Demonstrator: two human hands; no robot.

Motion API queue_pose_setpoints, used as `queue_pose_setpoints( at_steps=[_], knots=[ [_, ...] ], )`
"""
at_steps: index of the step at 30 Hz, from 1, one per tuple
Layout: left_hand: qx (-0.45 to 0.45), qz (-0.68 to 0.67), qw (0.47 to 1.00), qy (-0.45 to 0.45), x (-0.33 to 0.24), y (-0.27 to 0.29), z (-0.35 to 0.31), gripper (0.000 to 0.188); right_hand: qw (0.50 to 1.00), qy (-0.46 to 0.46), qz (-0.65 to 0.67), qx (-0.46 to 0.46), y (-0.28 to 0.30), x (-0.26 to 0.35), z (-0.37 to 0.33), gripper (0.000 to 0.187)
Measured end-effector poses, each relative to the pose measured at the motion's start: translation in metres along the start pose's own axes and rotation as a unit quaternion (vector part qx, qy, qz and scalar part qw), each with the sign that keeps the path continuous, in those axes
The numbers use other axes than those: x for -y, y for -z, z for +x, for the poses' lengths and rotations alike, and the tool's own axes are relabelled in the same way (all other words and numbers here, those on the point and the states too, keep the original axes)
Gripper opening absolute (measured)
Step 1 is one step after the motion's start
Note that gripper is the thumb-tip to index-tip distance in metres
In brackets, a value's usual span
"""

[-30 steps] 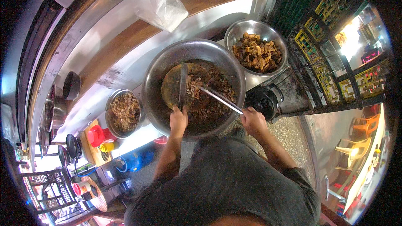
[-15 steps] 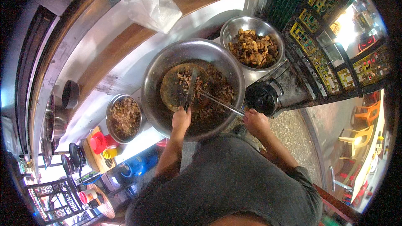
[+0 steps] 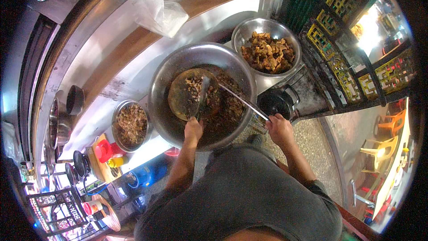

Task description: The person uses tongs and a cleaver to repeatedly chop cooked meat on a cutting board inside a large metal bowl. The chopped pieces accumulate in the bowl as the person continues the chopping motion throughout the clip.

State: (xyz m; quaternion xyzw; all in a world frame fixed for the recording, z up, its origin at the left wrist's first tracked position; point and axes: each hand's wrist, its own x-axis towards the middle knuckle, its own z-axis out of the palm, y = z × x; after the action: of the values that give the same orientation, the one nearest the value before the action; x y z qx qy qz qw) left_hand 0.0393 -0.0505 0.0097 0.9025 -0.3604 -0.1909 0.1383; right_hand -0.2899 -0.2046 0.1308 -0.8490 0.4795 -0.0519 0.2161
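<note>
My left hand (image 3: 193, 129) is closed around the handle of a knife (image 3: 203, 93) with a broad blade. The blade rests over a round chopping board (image 3: 180, 93) that sits inside a large metal basin (image 3: 159, 73). Small bits of chopped meat (image 3: 194, 85) lie on the board left of the blade. More chopped meat (image 3: 234, 100) fills the basin's right side. My right hand (image 3: 280, 128) grips long metal tongs (image 3: 249, 104) by their near end. Their tips are over the meat just right of the board, and I cannot tell whether they hold a piece.
A metal bowl of large browned meat pieces (image 3: 269, 53) stands at the far right. On the left is a smaller bowl of chopped meat (image 3: 130, 126). A black pan (image 3: 273, 103) sits right of the basin. A plastic bag (image 3: 161, 17) lies on the ledge behind.
My right hand has drawn slightly right and nearer with the tongs, whose tips have moved up and right. Meat beside the blade has shifted off the board. The knife stays nearly in place.
</note>
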Motion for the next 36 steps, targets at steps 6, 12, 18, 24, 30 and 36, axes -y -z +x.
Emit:
queue_pose_setpoints(
  at_steps=[6,12,18,24,30,36],
  knots=[
    [-0.053,-0.269,0.952,0.134,0.035,-0.036,0.003,0.040,1.000,-0.001,0.028,-0.010,0.010,-0.001,0.000,0.020],
    [-0.060,0.012,0.998,0.018,0.030,0.019,0.022,0.047,1.000,0.002,-0.004,0.022,0.002,-0.002,0.006,0.019],
    [-0.047,0.028,0.998,0.041,0.090,-0.013,0.063,0.035,0.991,0.106,-0.033,0.078,-0.056,0.004,0.033,0.023],
    [-0.105,0.001,0.993,-0.053,0.017,0.028,-0.001,0.041,0.997,0.047,-0.025,0.065,-0.010,0.041,0.006,0.026],
    [-0.066,-0.041,0.995,-0.062,0.031,-0.002,0.005,0.045,0.998,-0.004,0.056,0.023,0.017,0.016,0.010,0.033],
    [-0.037,-0.161,0.986,-0.013,0.053,-0.049,0.009,0.037,0.990,-0.040,0.138,-0.014,0.029,-0.021,0.039,0.027]
  ],
)
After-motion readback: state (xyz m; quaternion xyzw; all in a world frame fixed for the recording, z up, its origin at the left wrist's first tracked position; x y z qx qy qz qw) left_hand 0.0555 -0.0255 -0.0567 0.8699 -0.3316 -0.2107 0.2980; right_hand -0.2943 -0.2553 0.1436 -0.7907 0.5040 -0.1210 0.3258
